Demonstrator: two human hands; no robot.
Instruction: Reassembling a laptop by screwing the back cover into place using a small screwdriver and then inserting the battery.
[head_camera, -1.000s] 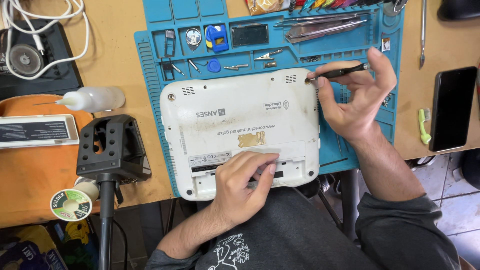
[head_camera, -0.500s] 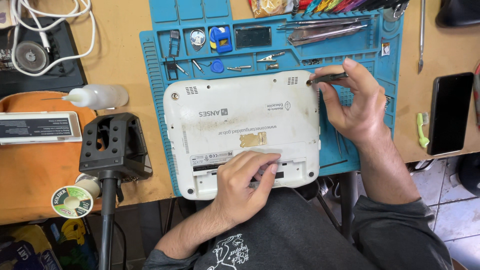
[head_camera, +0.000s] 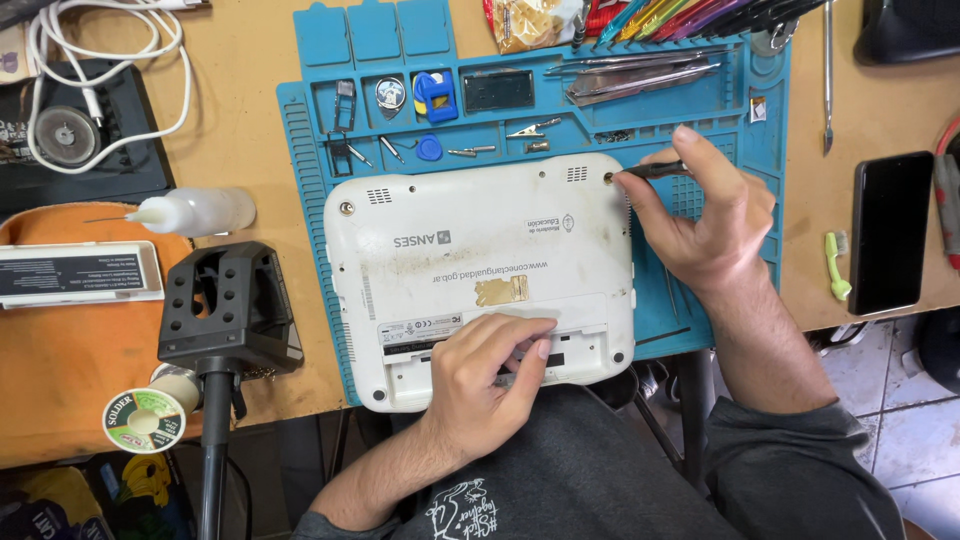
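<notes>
A white netbook (head_camera: 470, 250) lies upside down on a blue repair mat (head_camera: 310, 120). My left hand (head_camera: 490, 375) presses flat on its near edge by the battery bay. Above the far right corner, my right hand (head_camera: 705, 220) grips a dark slim screwdriver (head_camera: 655, 170), whose tip touches a screw hole at that corner.
Tweezers, small screws and picks (head_camera: 620, 85) lie in the mat's tray slots. A black phone (head_camera: 888, 232) lies at the right, a squeeze bottle (head_camera: 190, 212), a black stand (head_camera: 225, 310) and a solder spool (head_camera: 145, 420) at the left. White cable (head_camera: 100, 40) at far left.
My right hand has shifted slightly and brought the screwdriver tip onto the corner screw hole. The left hand stays pressed on the netbook.
</notes>
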